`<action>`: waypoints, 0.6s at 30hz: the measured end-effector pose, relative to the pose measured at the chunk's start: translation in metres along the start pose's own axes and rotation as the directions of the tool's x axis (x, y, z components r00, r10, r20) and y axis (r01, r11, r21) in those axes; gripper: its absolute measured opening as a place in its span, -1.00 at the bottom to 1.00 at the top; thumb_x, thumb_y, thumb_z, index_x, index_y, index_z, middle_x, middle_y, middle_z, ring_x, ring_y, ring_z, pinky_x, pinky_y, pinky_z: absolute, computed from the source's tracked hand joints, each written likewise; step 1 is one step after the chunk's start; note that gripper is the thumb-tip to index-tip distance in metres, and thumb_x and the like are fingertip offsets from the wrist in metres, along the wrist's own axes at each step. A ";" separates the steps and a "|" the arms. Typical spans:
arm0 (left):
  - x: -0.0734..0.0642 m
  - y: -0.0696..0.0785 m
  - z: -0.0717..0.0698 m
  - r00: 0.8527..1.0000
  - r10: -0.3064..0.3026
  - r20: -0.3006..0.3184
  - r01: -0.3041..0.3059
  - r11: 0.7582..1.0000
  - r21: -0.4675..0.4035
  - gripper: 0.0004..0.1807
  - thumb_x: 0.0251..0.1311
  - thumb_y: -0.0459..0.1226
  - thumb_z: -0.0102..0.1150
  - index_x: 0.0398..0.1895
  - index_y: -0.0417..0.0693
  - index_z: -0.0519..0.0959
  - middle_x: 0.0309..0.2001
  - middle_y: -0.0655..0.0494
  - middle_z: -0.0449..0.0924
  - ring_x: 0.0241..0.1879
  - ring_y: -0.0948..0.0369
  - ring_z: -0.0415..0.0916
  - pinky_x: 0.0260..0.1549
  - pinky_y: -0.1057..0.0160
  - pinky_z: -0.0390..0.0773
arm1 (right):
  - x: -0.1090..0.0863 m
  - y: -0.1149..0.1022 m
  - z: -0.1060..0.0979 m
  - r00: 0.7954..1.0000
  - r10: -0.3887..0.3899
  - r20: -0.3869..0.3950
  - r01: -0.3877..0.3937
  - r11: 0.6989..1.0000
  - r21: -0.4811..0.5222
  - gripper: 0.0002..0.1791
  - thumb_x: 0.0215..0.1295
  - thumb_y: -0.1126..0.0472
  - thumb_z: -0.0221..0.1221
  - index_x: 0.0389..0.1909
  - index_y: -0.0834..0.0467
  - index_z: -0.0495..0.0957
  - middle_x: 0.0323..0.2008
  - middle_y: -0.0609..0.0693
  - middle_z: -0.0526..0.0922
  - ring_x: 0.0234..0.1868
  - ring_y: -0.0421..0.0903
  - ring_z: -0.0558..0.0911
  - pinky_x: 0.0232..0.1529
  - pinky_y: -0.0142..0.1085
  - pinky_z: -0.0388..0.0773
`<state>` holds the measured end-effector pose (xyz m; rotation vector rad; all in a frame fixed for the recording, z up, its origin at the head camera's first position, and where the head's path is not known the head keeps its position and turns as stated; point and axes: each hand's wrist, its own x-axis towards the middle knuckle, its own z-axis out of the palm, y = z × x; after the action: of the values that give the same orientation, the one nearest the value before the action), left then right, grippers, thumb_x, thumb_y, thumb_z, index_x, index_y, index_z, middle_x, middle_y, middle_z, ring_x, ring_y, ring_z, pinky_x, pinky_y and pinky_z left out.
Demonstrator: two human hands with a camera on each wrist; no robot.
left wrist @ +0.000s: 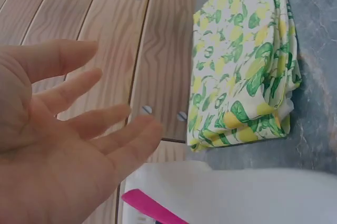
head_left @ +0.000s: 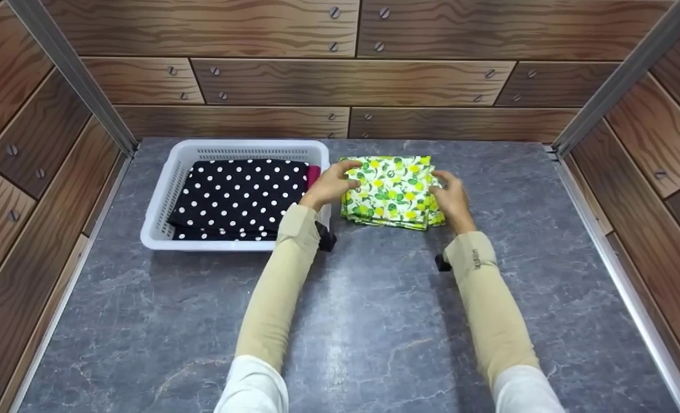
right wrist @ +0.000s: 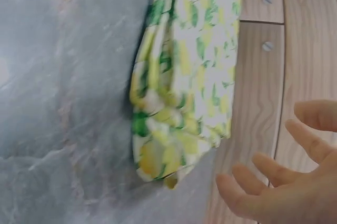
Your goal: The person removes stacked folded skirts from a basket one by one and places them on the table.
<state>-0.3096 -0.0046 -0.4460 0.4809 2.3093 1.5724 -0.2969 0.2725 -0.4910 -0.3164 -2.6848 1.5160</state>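
A folded cloth with a lemon-and-leaf print (head_left: 390,192) lies on the grey table, right of the basket. Over its left edge hovers my left hand (head_left: 333,184), fingers spread and slightly bent. The left wrist view shows that hand (left wrist: 79,129) apart from the cloth (left wrist: 237,66), with nothing in it. My right hand (head_left: 452,198) is at the cloth's right edge, fingers loosely bent. In the right wrist view this hand (right wrist: 289,176) also holds nothing, and a gap separates it from the folded layers (right wrist: 184,77).
A white plastic basket (head_left: 159,244) stands at the left with a folded black polka-dot cloth (head_left: 242,195) inside. A dark pink cloth (head_left: 313,174) shows at its right end. Wood-patterned walls (head_left: 351,83) and metal rails (head_left: 632,292) border the grey tabletop (head_left: 374,321).
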 end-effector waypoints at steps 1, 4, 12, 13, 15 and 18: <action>-0.001 0.000 -0.001 1.000 0.007 -0.005 -0.007 1.000 -0.015 -0.45 0.36 -0.47 0.04 0.42 -0.34 0.35 0.41 -0.26 0.34 0.25 -0.07 0.41 0.20 0.14 0.43 | 0.000 -0.003 0.001 1.000 -0.005 0.019 0.004 1.000 0.024 -0.49 0.48 0.35 0.00 0.43 0.30 0.35 0.43 0.27 0.33 0.15 0.17 0.49 -0.04 -0.13 0.49; -0.004 -0.001 -0.006 1.000 0.013 -0.024 -0.014 0.998 -0.054 -0.50 0.38 -0.48 0.04 0.38 -0.38 0.37 0.35 -0.32 0.40 0.26 -0.14 0.43 0.21 0.11 0.46 | -0.002 -0.014 0.005 0.998 -0.027 0.056 0.022 0.996 0.087 -0.51 0.51 0.35 0.01 0.41 0.33 0.35 0.41 0.33 0.32 0.39 0.23 0.34 0.23 0.01 0.42; -0.026 -0.007 -0.033 0.991 0.005 -0.132 -0.004 1.000 0.014 -0.55 0.33 -0.43 0.11 0.29 -0.32 0.49 0.19 -0.30 0.55 0.17 -0.10 0.52 0.19 0.07 0.48 | -0.012 -0.045 0.035 0.978 -0.127 0.162 0.085 0.965 0.248 -0.52 0.46 0.41 0.05 0.36 0.40 0.37 0.31 0.40 0.41 0.25 0.23 0.50 0.19 0.04 0.51; -0.028 -0.008 -0.036 0.990 0.006 -0.139 -0.003 1.000 0.023 -0.55 0.34 -0.43 0.11 0.29 -0.33 0.49 0.19 -0.31 0.55 0.17 -0.10 0.52 0.19 0.08 0.48 | -0.013 -0.048 0.039 0.975 -0.135 0.177 0.085 0.960 0.266 -0.52 0.46 0.41 0.05 0.36 0.40 0.38 0.31 0.40 0.42 0.24 0.22 0.50 0.18 0.05 0.51; -0.032 -0.011 -0.041 0.990 -0.005 -0.144 0.009 1.000 0.027 -0.55 0.35 -0.42 0.10 0.29 -0.34 0.48 0.19 -0.31 0.55 0.18 -0.09 0.51 0.18 0.10 0.49 | -0.016 -0.055 0.045 0.970 -0.138 0.201 0.074 0.952 0.296 -0.52 0.47 0.39 0.06 0.37 0.37 0.38 0.30 0.38 0.42 0.24 0.21 0.51 0.18 0.04 0.51; -0.038 -0.014 -0.051 0.988 -0.020 -0.154 0.025 0.999 0.032 -0.55 0.37 -0.41 0.10 0.31 -0.36 0.46 0.20 -0.31 0.54 0.19 -0.10 0.50 0.19 0.09 0.49 | -0.020 -0.064 0.057 0.965 -0.144 0.220 0.058 0.932 0.359 -0.52 0.47 0.38 0.07 0.37 0.36 0.39 0.29 0.36 0.44 0.26 0.24 0.49 0.19 0.07 0.50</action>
<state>-0.2992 -0.0683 -0.4382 0.3518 2.4492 1.6137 -0.2953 0.1883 -0.4650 0.0287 -2.4717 2.0723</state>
